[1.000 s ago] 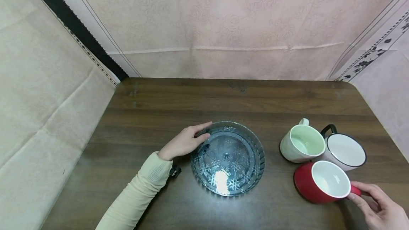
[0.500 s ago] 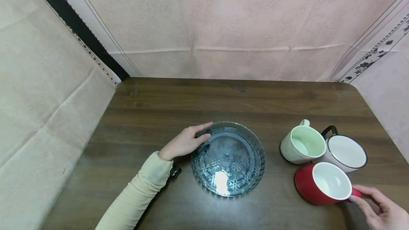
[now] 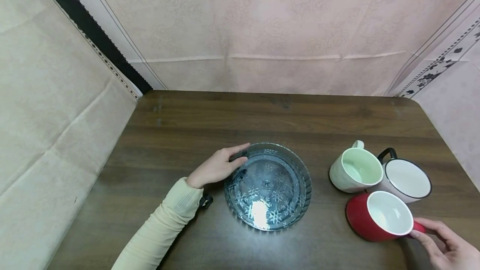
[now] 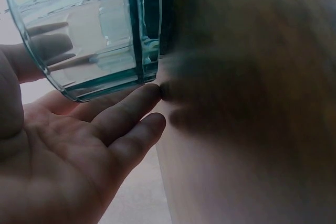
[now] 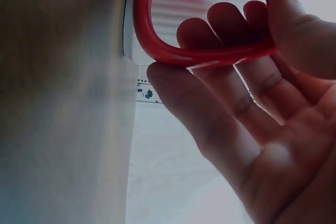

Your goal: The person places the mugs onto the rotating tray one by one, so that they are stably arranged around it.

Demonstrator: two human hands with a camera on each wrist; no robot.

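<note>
A round blue-tinted glass dish [image 3: 275, 186] with a snowflake pattern and fluted wall sits on the wooden table. My left hand [image 3: 214, 166] holds its upper-left rim, the thumb at the inner edge. From the left wrist, several fingers [image 4: 128, 111] stretch along the glass wall [image 4: 84, 11], close to the tabletop. On the right, a red mug [image 3: 361, 218] with a white inside tilts towards its handle. My right hand [image 3: 450, 243] grips that handle [image 5: 210, 56]: several fingers pass through the loop and the thumb presses on top, as the right wrist view shows.
A pale green mug [image 3: 346, 176] and a white mug [image 3: 406, 178] with a dark rim and black handle stand close behind the red one. The brown table [image 3: 285, 116] ends at a pale patterned cloth [image 3: 281, 24] at the back.
</note>
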